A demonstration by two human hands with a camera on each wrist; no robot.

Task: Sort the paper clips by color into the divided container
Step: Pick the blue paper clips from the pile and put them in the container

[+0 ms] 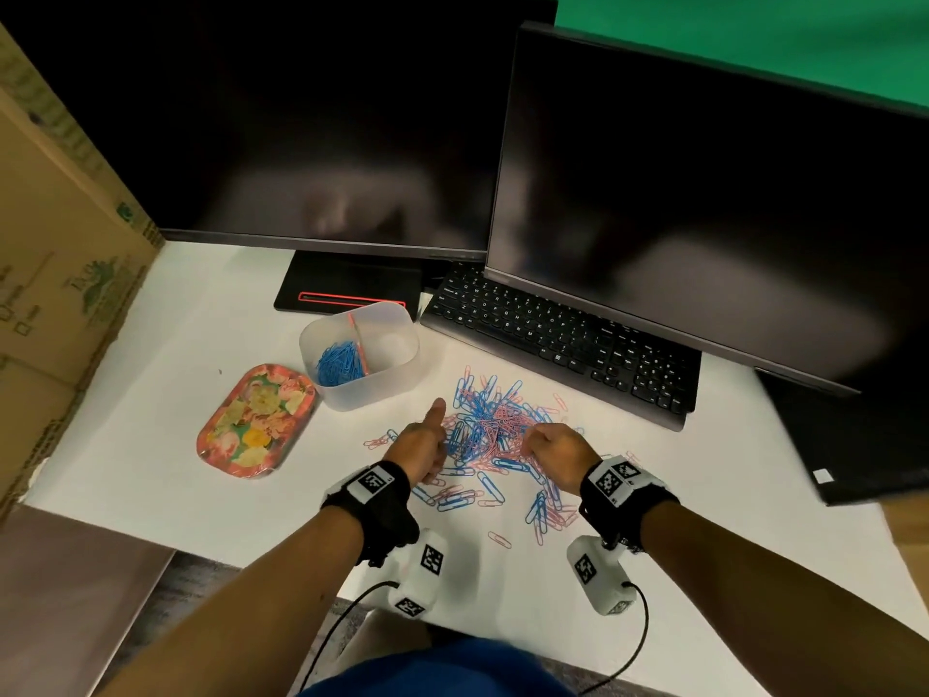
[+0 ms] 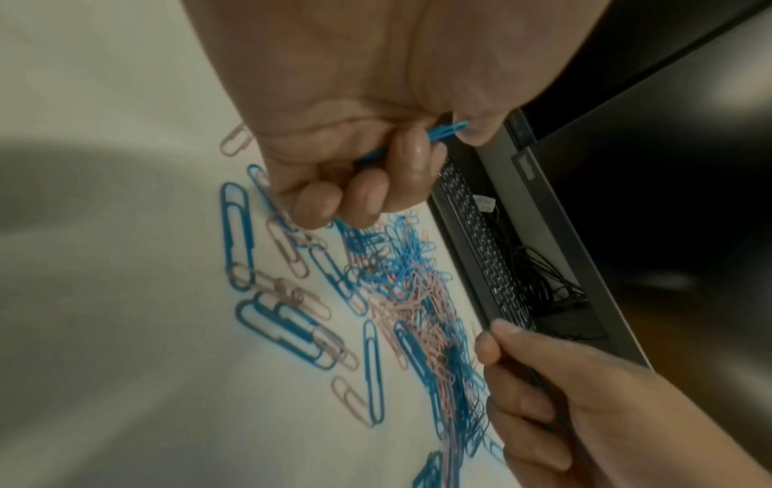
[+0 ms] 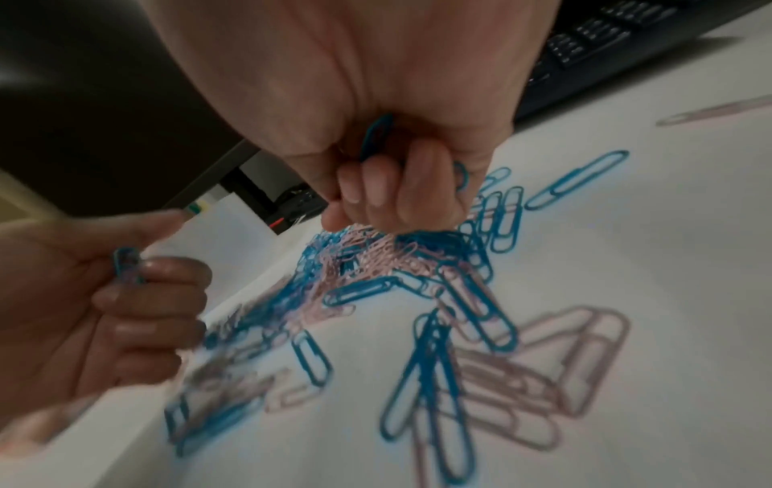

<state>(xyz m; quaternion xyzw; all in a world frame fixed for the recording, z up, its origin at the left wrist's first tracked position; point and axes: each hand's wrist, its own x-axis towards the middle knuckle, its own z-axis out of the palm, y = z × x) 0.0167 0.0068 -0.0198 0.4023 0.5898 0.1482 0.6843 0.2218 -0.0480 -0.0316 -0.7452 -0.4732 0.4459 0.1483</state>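
A mixed heap of blue and pink paper clips (image 1: 495,425) lies on the white desk in the head view. Behind it to the left stands the translucent divided container (image 1: 397,367); blue clips (image 1: 339,364) fill its left compartment, and the right one looks empty. My left hand (image 1: 427,442) hovers at the heap's left edge with fingers curled round blue clips (image 2: 442,132) and thumb raised. My right hand (image 1: 555,445) sits over the heap's right side, fingers curled on blue clips (image 3: 376,135), fingertips (image 3: 367,194) down at the pile.
A floral tray (image 1: 254,425) lies left of the container. A black keyboard (image 1: 563,344) and two dark monitors (image 1: 311,123) stand behind the heap. A cardboard box (image 1: 55,254) walls the left side. Stray clips (image 1: 500,539) are scattered toward the desk's near edge.
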